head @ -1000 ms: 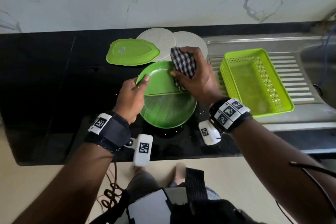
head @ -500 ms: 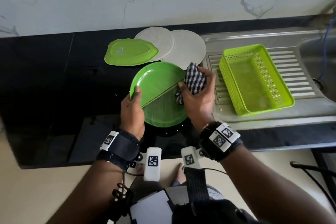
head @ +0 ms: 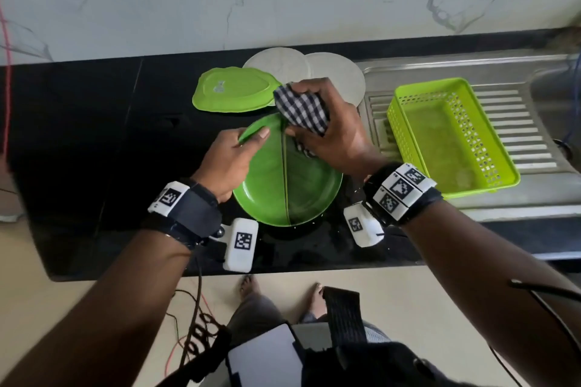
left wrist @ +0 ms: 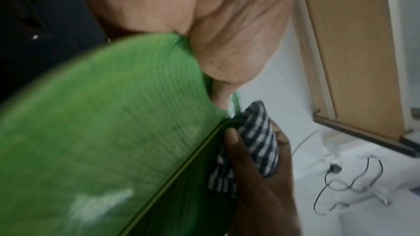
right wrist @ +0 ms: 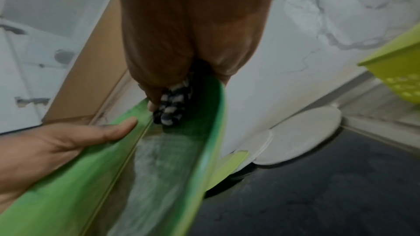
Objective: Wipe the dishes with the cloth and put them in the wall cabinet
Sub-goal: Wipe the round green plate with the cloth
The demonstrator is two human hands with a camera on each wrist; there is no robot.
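Note:
A round green plate point(head: 301, 192) with a ridge down its middle is held tilted above the black counter point(head: 94, 141). My left hand point(head: 232, 157) grips its left rim, thumb on the upper face. My right hand point(head: 327, 132) holds a bunched black-and-white checked cloth point(head: 301, 107) against the plate's far edge. In the left wrist view the plate point(left wrist: 109, 132) fills the frame with the cloth point(left wrist: 256, 143) at its rim. The right wrist view shows the cloth point(right wrist: 170, 107) pressed into the plate point(right wrist: 181, 159).
A light green leaf-shaped dish point(head: 232, 91) and two white round plates point(head: 333, 72) lie on the counter behind. A lime perforated basket point(head: 449, 135) stands on the steel sink drainboard point(head: 518, 122) at right. A marble wall backs the counter. A wooden cabinet panel point(left wrist: 354, 42) shows in the wrist views.
My right hand with the cloth has moved from the plate's right edge up to its far edge. The plate has turned, its ridge now running front to back.

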